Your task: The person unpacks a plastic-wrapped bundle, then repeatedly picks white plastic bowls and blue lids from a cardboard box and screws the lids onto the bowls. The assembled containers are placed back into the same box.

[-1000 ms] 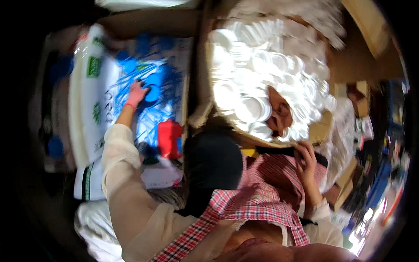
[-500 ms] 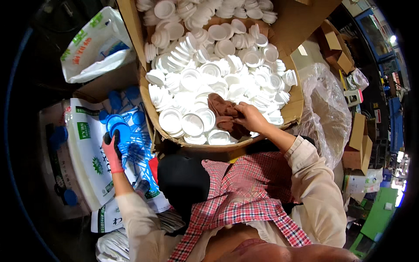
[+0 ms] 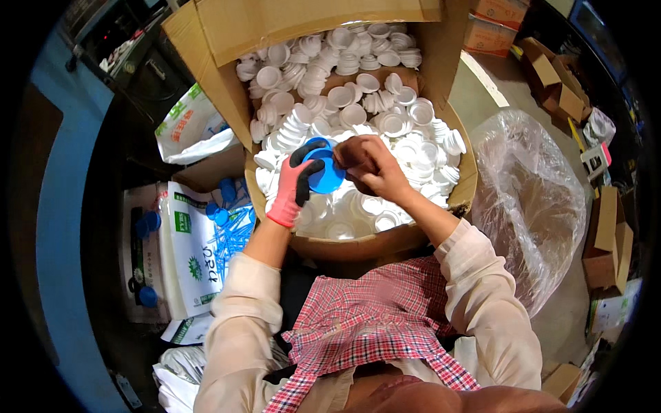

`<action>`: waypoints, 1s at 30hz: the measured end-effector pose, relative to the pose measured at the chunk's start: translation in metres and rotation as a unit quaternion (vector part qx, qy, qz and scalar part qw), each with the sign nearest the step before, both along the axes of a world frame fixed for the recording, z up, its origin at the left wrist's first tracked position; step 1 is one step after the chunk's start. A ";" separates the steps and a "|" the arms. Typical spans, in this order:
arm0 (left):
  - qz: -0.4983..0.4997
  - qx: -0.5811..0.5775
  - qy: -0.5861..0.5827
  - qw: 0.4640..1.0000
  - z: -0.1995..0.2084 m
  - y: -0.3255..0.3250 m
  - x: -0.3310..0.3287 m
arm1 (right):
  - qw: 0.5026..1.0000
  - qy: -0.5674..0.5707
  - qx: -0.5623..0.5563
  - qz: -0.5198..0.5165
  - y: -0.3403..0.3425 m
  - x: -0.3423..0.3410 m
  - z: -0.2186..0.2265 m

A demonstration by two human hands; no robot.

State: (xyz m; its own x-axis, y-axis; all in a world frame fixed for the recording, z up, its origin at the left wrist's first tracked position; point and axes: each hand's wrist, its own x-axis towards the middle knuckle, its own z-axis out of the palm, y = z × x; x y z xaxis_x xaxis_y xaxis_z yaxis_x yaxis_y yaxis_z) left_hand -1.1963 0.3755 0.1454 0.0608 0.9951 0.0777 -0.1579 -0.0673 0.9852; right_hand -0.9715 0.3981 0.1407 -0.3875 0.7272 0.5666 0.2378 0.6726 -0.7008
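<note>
In a pink and black glove, my left hand [image 3: 289,189] grips a round blue plastic lid [image 3: 326,177] with a raised rim. My bare right hand [image 3: 383,169] is closed on a crumpled brown cloth [image 3: 350,153], which meets the lid's right edge. Both hands are above a big cardboard box [image 3: 365,244] heaped with white round plastic lids [image 3: 406,131]. How much of the cloth lies under my right fingers is hidden.
Left of the box, blue plastic pieces and thin sticks [image 3: 234,235] lie beside a white printed sack [image 3: 189,237]. Another white bag [image 3: 196,141] stands beyond them. A clear plastic bag [image 3: 527,213] is on the right, with open cardboard boxes [image 3: 606,241] past it.
My left hand has come from the blue pieces at the left to above the big box, carrying a blue lid. My right hand has lifted the brown cloth from the white lids to the blue lid.
</note>
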 end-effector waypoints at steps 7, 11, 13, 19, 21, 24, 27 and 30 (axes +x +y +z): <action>-0.179 -0.178 -0.501 0.828 -0.030 0.019 0.045 | 0.994 -0.066 0.085 0.024 -0.037 -0.004 -0.014; -0.355 -0.168 -0.562 0.728 -0.059 0.014 0.071 | 0.987 -0.089 0.133 0.000 -0.046 -0.002 -0.012; -0.218 -0.252 -0.496 0.802 -0.061 0.002 0.081 | 0.983 -0.100 0.153 -0.017 -0.044 0.007 -0.006; 0.061 0.045 0.203 0.976 -0.062 -0.004 0.094 | 0.948 -0.227 -0.086 -0.203 -0.017 0.047 -0.025; 0.117 0.152 0.486 0.853 -0.043 0.019 0.071 | 0.961 -0.193 -0.097 -0.172 0.000 0.067 -0.037; 0.183 0.002 0.692 0.698 -0.044 0.056 0.028 | 0.976 -0.084 -0.182 -0.084 0.004 0.074 -0.023; 0.160 -0.070 0.734 0.656 -0.057 0.071 0.018 | 0.980 -0.007 -0.189 -0.060 0.003 0.072 -0.020; 0.176 -0.030 0.719 0.672 -0.053 0.071 0.029 | 0.979 -0.041 -0.174 -0.103 -0.003 0.065 -0.002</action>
State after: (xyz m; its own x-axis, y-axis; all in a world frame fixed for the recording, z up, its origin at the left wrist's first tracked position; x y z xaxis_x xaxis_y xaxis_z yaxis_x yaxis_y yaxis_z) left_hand -1.1677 0.4467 0.0920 -0.2097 0.9663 0.1492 0.9751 0.1954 0.1051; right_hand -0.9066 0.3951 0.1388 -0.2466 0.9378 0.2443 0.4084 0.3292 -0.8514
